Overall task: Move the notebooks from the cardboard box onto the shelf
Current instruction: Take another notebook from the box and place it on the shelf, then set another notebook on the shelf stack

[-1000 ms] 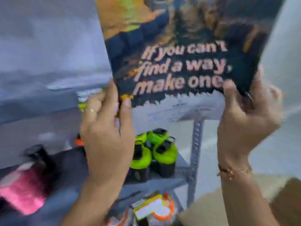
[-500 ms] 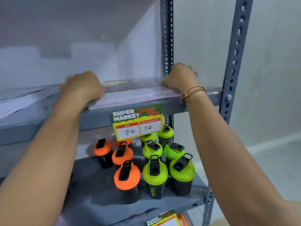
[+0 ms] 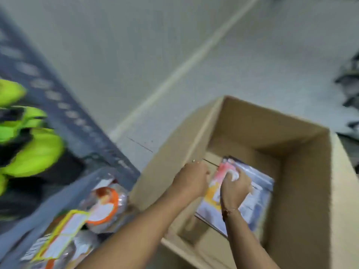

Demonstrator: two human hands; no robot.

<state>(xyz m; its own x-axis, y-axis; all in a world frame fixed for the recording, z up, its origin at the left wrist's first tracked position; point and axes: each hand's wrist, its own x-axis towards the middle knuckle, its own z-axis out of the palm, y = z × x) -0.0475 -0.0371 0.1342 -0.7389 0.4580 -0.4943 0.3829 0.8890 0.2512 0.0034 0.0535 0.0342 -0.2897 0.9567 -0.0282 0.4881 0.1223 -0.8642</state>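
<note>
An open cardboard box (image 3: pixel 303 171) stands on the floor at the right. Inside it lies a stack of notebooks (image 3: pixel 258 193) in glossy wrap, the top cover pale blue with pink and yellow. Both my hands are down in the box. My right hand (image 3: pixel 236 188) is curled over the top notebook's near edge, fingers closed on it. My left hand (image 3: pixel 191 178) is at the stack's left edge with fingers curled; the blur hides whether it grips anything. The grey metal shelf (image 3: pixel 83 136) runs along the left.
Green-lidded shaker bottles (image 3: pixel 37 150) sit on the shelf at the left. Below them are wrapped goods with an orange ring (image 3: pixel 105 202) and a yellow-edged price tag (image 3: pixel 62 233). Pale floor with a light stripe (image 3: pixel 174 74) lies beyond; something dark (image 3: pixel 349 90) is at the right edge.
A second ago I held a notebook up in both hands, then pressed it flat on the upper shelf. Now the view has swung down and both hands are inside the box.
</note>
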